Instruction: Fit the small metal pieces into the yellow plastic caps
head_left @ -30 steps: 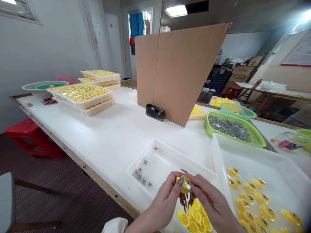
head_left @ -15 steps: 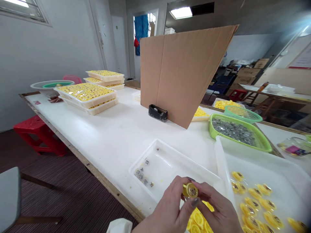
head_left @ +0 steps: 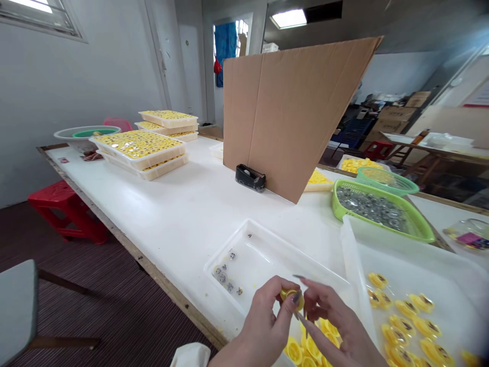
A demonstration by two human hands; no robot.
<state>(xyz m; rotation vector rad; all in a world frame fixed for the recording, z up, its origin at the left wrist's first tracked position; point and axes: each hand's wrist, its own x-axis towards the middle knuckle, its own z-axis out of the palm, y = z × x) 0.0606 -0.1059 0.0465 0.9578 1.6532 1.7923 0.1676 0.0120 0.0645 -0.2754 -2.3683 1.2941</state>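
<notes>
My left hand (head_left: 263, 323) pinches a round yellow plastic part (head_left: 292, 299) between thumb and fingers, and the part partly hides behind them. My right hand (head_left: 338, 326) is next to it, with fingers apart and holding nothing visible. A loose heap of yellow parts (head_left: 311, 346) lies just below my hands. To the left, a shallow clear plastic tray (head_left: 267, 260) holds several small metal pieces (head_left: 225, 275). To the right, a large white tray (head_left: 353, 255) holds many yellow parts (head_left: 408, 316) with dark centres.
The white worktable (head_left: 191, 204) carries a green basket of metal pieces (head_left: 382, 211), an upright cardboard sheet (head_left: 301, 117) with a black tape dispenser (head_left: 250, 178), and stacked trays of yellow parts (head_left: 139, 153). A white cloth (head_left: 191, 355) lies at the near edge.
My right hand has drawn away from the yellow part, its fingers now spread to the right. My left hand keeps hold of the part. The whole view has shifted slightly.
</notes>
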